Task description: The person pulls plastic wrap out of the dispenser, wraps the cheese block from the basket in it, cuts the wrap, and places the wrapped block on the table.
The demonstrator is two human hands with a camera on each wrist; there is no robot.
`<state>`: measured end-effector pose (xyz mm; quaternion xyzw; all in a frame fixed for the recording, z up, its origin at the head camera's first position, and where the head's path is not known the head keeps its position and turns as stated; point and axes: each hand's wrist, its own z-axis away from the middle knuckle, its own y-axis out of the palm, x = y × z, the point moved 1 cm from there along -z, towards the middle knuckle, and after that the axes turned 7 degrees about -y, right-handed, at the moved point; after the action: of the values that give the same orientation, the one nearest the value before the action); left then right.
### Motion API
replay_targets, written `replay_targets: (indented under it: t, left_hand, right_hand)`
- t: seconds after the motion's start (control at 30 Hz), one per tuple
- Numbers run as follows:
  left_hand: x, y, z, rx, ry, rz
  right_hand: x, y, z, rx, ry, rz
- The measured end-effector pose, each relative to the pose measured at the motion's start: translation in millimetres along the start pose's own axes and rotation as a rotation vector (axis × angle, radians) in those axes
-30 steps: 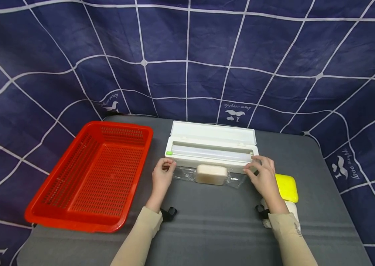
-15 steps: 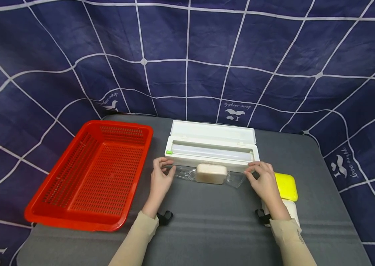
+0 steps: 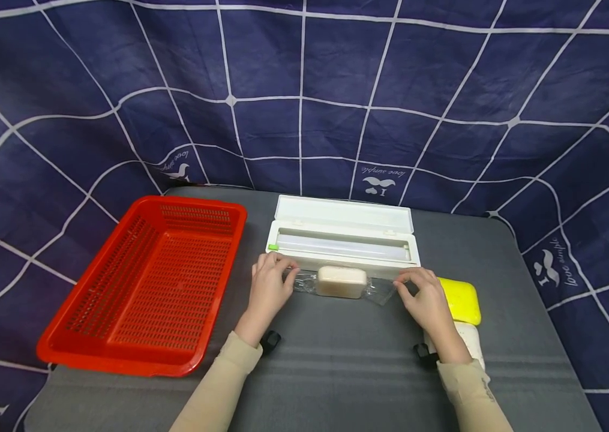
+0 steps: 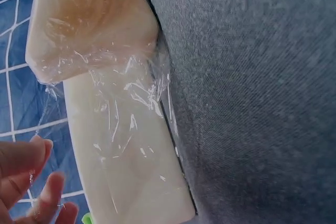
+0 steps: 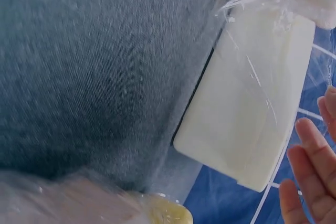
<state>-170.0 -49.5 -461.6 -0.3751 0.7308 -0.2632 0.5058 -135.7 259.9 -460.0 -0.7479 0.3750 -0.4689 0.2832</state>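
A cream block (image 3: 341, 282) that looks like a bar of soap stands in front of the long white cling film dispenser (image 3: 355, 268). Clear cling film (image 4: 131, 114) covers the block and spreads out on both sides. On the left, the thumb and index finger of my left hand (image 3: 270, 287) pinch the film's edge; its other fingers are loosely bent in the left wrist view. My right hand (image 3: 425, 298) pinches the film's right end between thumb and index fingertips, partly cut off in the right wrist view.
The dispenser's lid (image 3: 344, 214) stands open behind its film roll (image 3: 342, 246), with a green slider (image 3: 273, 246) at the left. A red perforated basket (image 3: 218, 288) is at the left. Beside my right forearm lie a yellow block (image 3: 462, 302) and a white block (image 3: 470, 340).
My left hand first drew slightly left, then came right to the film's edge beside the block. The right hand dropped slightly from the dispenser's right end to the film. The block stayed put.
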Motion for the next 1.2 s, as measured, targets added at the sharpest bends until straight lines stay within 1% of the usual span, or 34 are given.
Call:
replay_targets:
  t: [0.13, 0.23, 0.37, 0.47, 0.6, 0.7, 0.8, 0.87, 1.0, 1.13, 1.2]
  left_hand:
    - [0.5, 0.5, 5.3, 0.019, 0.065, 0.039]
    - [-0.4, 3.0, 9.7, 0.058, 0.095, 0.07]
    - [-4.0, 8.0, 13.3, 0.136, 0.088, 0.075]
    - [-7.3, 12.1, 13.8, 0.158, 0.067, 0.052]
    - [-12.5, 17.2, 13.3, 0.14, 0.043, 0.015]
    - [-16.8, 20.8, 13.8, 0.136, 0.016, -0.006]
    - [-20.8, 23.8, 14.6, 0.128, -0.004, -0.017]
    - [-23.4, 25.3, 15.1, 0.119, -0.003, -0.034]
    - [-27.7, 27.6, 16.5, 0.079, 0.035, -0.091]
    - [-30.4, 30.0, 18.0, 0.06, 0.033, -0.141]
    - [-31.7, 30.9, 18.7, 0.068, 0.022, -0.143]
  right_hand:
    - [6.2, 3.5, 5.3, 0.052, 0.044, -0.009]
    - [11.4, 8.0, 9.1, 0.083, 0.065, -0.028]
    - [16.1, 16.1, 11.2, 0.075, 0.041, -0.061]
    - [18.0, 23.5, 9.3, 0.08, 0.04, -0.07]
    - [24.5, 33.7, 7.1, 0.078, 0.04, -0.059]
    - [32.0, 41.1, 8.9, 0.027, 0.034, -0.06]
    - [37.9, 48.1, 10.4, -0.025, 0.051, -0.064]
    - [41.1, 51.8, 10.8, -0.046, 0.071, -0.059]
    - [46.3, 57.3, 11.2, -0.064, 0.13, -0.049]
    - [50.8, 61.4, 12.1, -0.083, 0.175, -0.06]
    - [52.8, 63.0, 12.9, -0.09, 0.18, -0.072]
